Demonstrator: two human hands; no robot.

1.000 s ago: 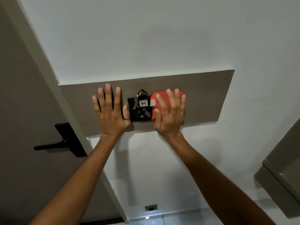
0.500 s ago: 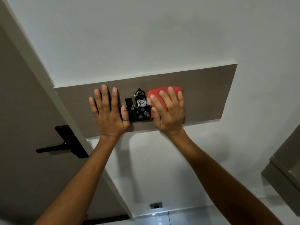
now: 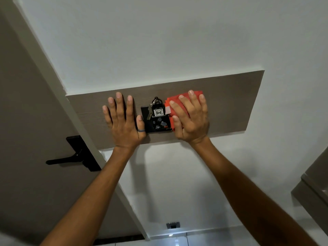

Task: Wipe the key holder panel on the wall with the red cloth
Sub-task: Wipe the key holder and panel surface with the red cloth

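Right hand [image 3: 190, 118] is pressing the red cloth [image 3: 182, 98] flat-palmed against the panel [image 3: 230, 103], right of the key holder [image 3: 158, 119]; left hand [image 3: 124, 119] is resting splayed wide, left of it.

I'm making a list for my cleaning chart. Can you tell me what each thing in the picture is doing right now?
Red cloth: bunched, pressed flat on the panel under the right hand.
Right hand: open, palm on the cloth.
Left hand: open, flat on the panel, holding nothing.
Wooden panel: fixed to the wall.
Key tag 406: hanging in the black holder.
Door handle: level.
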